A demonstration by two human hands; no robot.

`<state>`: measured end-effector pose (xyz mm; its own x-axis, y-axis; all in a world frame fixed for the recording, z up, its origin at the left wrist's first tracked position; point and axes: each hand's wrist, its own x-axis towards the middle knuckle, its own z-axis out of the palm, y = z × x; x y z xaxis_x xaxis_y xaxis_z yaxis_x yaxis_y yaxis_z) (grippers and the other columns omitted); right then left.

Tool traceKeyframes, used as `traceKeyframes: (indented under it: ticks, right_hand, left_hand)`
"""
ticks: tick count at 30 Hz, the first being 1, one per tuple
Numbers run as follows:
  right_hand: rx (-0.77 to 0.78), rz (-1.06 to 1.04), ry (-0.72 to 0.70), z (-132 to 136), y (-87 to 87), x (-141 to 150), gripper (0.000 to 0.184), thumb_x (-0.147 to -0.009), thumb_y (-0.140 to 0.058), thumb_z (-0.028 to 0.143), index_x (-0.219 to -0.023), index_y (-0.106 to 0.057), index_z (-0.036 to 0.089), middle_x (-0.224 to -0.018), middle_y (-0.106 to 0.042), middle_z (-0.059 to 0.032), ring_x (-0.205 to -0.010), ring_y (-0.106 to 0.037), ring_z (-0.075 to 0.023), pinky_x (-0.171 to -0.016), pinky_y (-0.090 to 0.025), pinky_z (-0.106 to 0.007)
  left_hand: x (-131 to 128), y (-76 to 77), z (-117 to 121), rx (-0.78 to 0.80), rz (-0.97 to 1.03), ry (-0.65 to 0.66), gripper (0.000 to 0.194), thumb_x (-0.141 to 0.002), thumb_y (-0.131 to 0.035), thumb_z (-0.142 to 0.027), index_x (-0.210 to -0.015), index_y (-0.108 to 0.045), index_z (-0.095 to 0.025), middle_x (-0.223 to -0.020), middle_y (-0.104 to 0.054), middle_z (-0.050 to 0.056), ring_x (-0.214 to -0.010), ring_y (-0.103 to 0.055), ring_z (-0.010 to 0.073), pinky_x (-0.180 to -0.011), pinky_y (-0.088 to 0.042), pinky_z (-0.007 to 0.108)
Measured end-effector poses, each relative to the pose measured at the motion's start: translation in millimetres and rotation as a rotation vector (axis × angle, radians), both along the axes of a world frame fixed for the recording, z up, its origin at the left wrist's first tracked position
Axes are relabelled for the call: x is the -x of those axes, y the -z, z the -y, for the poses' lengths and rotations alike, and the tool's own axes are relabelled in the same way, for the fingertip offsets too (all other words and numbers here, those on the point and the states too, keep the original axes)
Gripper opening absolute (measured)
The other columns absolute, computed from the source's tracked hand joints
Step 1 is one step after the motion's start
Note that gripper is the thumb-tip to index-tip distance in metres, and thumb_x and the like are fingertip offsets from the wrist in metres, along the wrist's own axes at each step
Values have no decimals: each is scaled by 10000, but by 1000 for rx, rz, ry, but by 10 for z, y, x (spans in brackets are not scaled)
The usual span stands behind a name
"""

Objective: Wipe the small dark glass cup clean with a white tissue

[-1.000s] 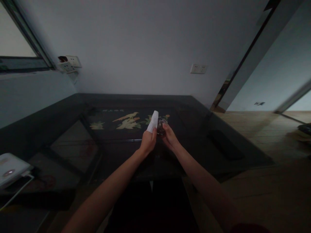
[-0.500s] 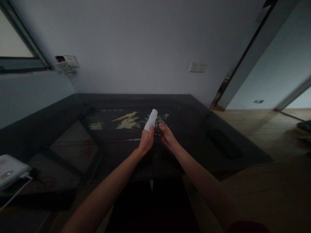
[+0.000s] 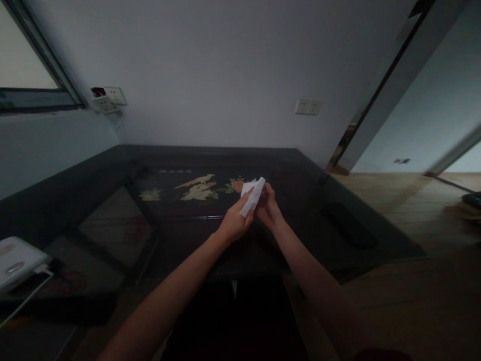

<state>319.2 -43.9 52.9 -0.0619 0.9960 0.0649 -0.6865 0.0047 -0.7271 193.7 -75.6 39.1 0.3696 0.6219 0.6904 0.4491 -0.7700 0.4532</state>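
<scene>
My left hand (image 3: pixel 235 220) is closed on a folded white tissue (image 3: pixel 255 196), with fingers and thumb on either side of it. My right hand (image 3: pixel 271 213) wraps round a small dark, shiny, see-through object (image 3: pixel 263 195), mostly covered by the fingers and the tissue; its kind is not clear. The tissue lies against this object's left side. Both hands meet above the middle of a dark glass-topped table (image 3: pixel 300 175) decorated with a bird and flowers.
A white box-shaped device (image 3: pixel 18 260) with a white cable (image 3: pixel 28 300) sits at the left. A black flat object (image 3: pixel 349 225) lies on the table's right part. Behind stands a wall with sockets (image 3: pixel 307 107); wooden floor (image 3: pixel 391 200) shows at the right.
The tissue has shifted right and now leans over the dark object, hiding more of it. My left hand has turned and moved right; my right hand has shifted slightly right.
</scene>
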Motion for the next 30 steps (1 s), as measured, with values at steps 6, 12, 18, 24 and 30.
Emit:
traceKeyframes:
  ticks: [6, 12, 18, 24, 30]
  right_hand:
    - [-35, 5, -43, 7, 7, 6, 388, -747, -578, 582, -907, -642, 234, -897, -723, -28, -988, -642, -233, -807, -523, -384]
    - [-91, 55, -105, 57, 49, 64, 364, -726, -630, 563, -924, -647, 258, -880, -725, 8, -959, -651, -208, -778, -532, -343]
    - [-54, 106, -186, 122, 101, 144, 364, -698, -672, 531, -907, -651, 234, -834, -723, -5, -858, -666, -209, -691, -537, -314]
    - [-106, 121, -149, 148, 36, 138, 379, -706, -652, 540, -923, -638, 230, -868, -719, -20, -938, -650, -232, -722, -540, -339]
    - [-125, 66, -78, 95, 6, 100, 369, -714, -630, 568, -886, -628, 241, -855, -719, -7, -987, -641, -232, -754, -538, -343]
  left_hand:
    - [-23, 29, -11, 125, 179, -34, 500, -948, -301, -325, -1410, -347, -141, -1409, -461, 116, -1362, -348, 207, -1142, -279, 380]
    - [-3, 1, -68, 216, 305, -61, 515, -956, -282, -369, -1394, -371, -114, -1432, -430, 133, -1365, -343, 221, -1145, -255, 404]
    - [58, -2, -106, 196, 344, -61, 550, -945, -282, -457, -1349, -431, -115, -1400, -467, 133, -1363, -342, 225, -1151, -232, 378]
    - [56, 1, -112, 247, 391, -138, 530, -947, -272, -464, -1168, -566, -83, -1056, -667, 139, -1167, -548, 244, -1040, -395, 360]
    - [12, 28, -57, 286, 329, -128, 512, -942, -292, -454, -1160, -567, -80, -1074, -659, 149, -1142, -561, 251, -1028, -401, 364]
